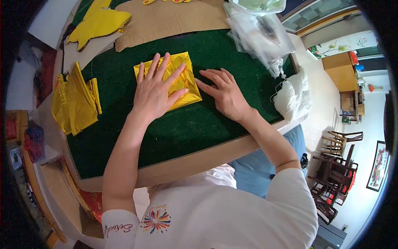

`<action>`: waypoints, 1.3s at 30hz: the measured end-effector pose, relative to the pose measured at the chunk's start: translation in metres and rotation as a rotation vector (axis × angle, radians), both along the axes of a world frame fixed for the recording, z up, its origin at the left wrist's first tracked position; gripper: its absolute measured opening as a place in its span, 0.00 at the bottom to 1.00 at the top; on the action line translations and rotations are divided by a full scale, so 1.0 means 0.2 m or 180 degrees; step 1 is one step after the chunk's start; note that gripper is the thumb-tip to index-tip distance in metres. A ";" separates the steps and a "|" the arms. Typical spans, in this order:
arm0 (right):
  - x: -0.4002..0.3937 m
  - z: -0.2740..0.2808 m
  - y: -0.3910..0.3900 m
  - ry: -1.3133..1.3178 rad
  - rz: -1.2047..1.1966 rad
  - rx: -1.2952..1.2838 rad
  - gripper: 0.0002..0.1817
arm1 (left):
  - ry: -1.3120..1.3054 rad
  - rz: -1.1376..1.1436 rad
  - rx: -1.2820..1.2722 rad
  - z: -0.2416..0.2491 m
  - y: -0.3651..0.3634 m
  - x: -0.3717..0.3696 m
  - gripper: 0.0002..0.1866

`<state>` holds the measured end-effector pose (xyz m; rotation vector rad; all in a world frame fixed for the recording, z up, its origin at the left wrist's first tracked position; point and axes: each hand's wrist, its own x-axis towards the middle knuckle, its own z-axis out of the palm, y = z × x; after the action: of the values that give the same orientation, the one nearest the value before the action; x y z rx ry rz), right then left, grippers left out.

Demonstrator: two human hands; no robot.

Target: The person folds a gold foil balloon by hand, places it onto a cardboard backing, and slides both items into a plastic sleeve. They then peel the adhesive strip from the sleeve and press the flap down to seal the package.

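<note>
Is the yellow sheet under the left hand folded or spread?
Apparently folded: the yellow sheet makes a flat, straight-edged packet, creased across its face beneath the left hand.

Between the forearms point(129, 149), the dark-green textured mat point(182, 137) offers passage before the flat golden foil square point(189, 80); a crumpled golden sheet point(74, 108) blocks leftward, a white thread bundle point(294, 98) rightward.

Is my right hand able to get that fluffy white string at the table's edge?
Probably yes: your right hand seems to hold nothing, and only bare green mat shows between it and the white string.
</note>
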<state>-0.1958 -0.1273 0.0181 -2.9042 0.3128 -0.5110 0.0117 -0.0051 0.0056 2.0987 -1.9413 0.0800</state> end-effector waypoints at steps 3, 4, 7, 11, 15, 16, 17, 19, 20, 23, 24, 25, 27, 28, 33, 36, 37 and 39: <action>-0.01 0.01 0.00 -0.0056 -0.0060 0.0092 0.32 | -0.0036 0.0000 -0.0014 -0.01 0.00 0.00 0.33; -0.02 0.01 -0.01 0.0000 -0.0078 0.0043 0.31 | -0.0049 0.0003 -0.0005 -0.01 0.00 0.00 0.33; -0.02 0.01 0.00 0.0040 -0.0078 0.0019 0.31 | -0.0040 0.0003 0.0007 0.00 0.00 0.00 0.33; -0.01 0.02 0.02 0.0030 -0.0076 0.0024 0.32 | -0.0025 0.0003 0.0015 0.00 0.00 0.00 0.32; -0.01 0.02 0.01 -0.0083 -0.0109 0.0136 0.31 | -0.0025 0.0001 -0.0007 0.00 0.00 0.00 0.32; -0.03 0.02 0.00 -0.0093 -0.0110 0.0121 0.31 | -0.0026 0.0003 -0.0008 0.00 0.00 0.00 0.32; -0.03 0.02 -0.01 -0.0103 -0.0113 0.0106 0.30 | -0.0026 0.0003 -0.0008 0.00 0.00 0.00 0.32; -0.03 0.03 0.00 -0.0082 -0.0090 0.0040 0.29 | -0.0017 -0.0002 -0.0009 -0.01 0.00 0.00 0.32; -0.03 0.03 0.00 -0.0063 -0.0065 -0.0026 0.29 | -0.0007 -0.0006 -0.0010 -0.01 0.00 0.00 0.32; -0.01 0.02 0.01 -0.0081 -0.0101 0.0032 0.30 | -0.0015 0.0004 0.0013 0.00 0.00 0.00 0.32; -0.01 0.02 0.02 -0.0082 -0.0098 0.0033 0.30 | -0.0015 0.0006 0.0014 0.00 0.00 0.00 0.32; -0.01 0.02 0.02 -0.0062 -0.0131 0.0032 0.30 | -0.0018 0.0005 0.0011 0.00 0.00 0.00 0.32; -0.01 0.02 0.02 -0.0044 -0.0161 0.0028 0.30 | -0.0022 0.0006 0.0006 0.00 0.00 0.00 0.32; -0.01 0.02 0.02 -0.0030 -0.0161 0.0042 0.30 | -0.0016 0.0006 0.0005 0.00 0.00 0.00 0.32; -0.01 0.01 0.02 -0.0012 -0.0124 0.0048 0.30 | -0.0012 -0.0003 0.0014 0.00 0.00 0.00 0.33; 0.00 0.01 0.02 0.0020 -0.0079 0.0080 0.31 | -0.0014 0.0004 0.0041 0.00 0.00 0.00 0.33; 0.00 0.01 0.01 0.0024 -0.0063 0.0072 0.30 | -0.0023 0.0000 0.0042 0.00 0.00 0.00 0.33; 0.00 0.00 0.01 0.0028 -0.0054 0.0063 0.30 | -0.0033 -0.0010 0.0043 0.00 0.00 0.00 0.33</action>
<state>-0.1953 -0.1254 0.0188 -2.8879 0.3420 -0.4953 0.0118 -0.0050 0.0047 2.1079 -1.9563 0.0777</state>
